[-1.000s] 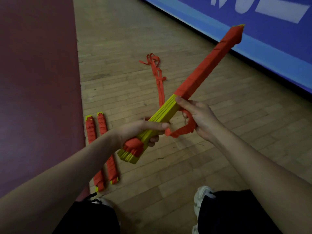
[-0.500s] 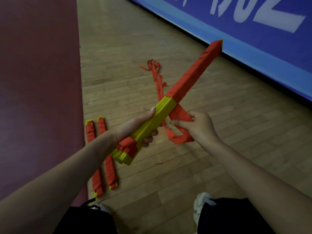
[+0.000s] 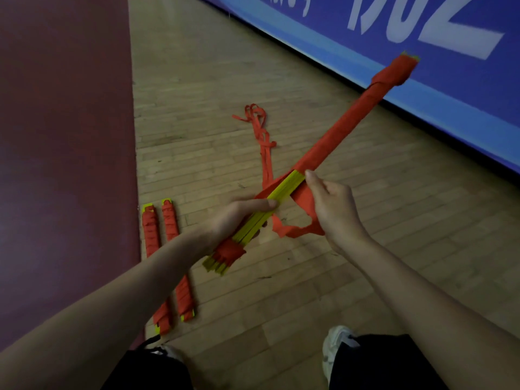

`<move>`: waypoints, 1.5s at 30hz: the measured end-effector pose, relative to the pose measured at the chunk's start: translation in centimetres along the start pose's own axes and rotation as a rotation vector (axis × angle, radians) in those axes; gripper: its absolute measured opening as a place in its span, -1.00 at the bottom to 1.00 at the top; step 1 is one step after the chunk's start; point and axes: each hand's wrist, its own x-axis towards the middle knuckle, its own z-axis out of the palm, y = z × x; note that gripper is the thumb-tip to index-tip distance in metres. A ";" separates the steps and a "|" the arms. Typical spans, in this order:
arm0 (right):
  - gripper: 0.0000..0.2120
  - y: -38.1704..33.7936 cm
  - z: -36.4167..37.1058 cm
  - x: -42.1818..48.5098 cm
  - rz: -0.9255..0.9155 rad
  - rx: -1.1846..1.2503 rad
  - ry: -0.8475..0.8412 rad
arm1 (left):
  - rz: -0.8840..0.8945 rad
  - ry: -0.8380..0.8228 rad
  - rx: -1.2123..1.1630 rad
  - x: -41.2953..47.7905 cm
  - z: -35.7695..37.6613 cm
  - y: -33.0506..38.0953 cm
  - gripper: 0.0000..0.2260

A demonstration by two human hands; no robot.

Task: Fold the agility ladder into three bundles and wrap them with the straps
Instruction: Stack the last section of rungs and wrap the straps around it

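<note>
Done: 2 orange-wrapped yellow ladder bundles (image 3: 171,226) on wooden floor (image 3: 394,249).
Remaining: left hand (image 3: 239,218) grips 3rd, half-wrapped bundle (image 3: 349,122); right hand (image 3: 334,204) pinches orange fabric strap (image 3: 295,230).

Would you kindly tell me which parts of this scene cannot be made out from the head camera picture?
1. Head view: the left forearm covers the middle of the two wrapped bundles on the floor.
2. Head view: the back of the right hand hides its grip on the strap.
3. Head view: the top edge cuts off the banner lettering.
</note>
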 end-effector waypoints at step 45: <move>-0.71 -1.1 -0.7 -0.2 0.083 0.256 -0.452 | -0.130 -0.110 -0.215 0.6 -2.9 -0.5 -0.40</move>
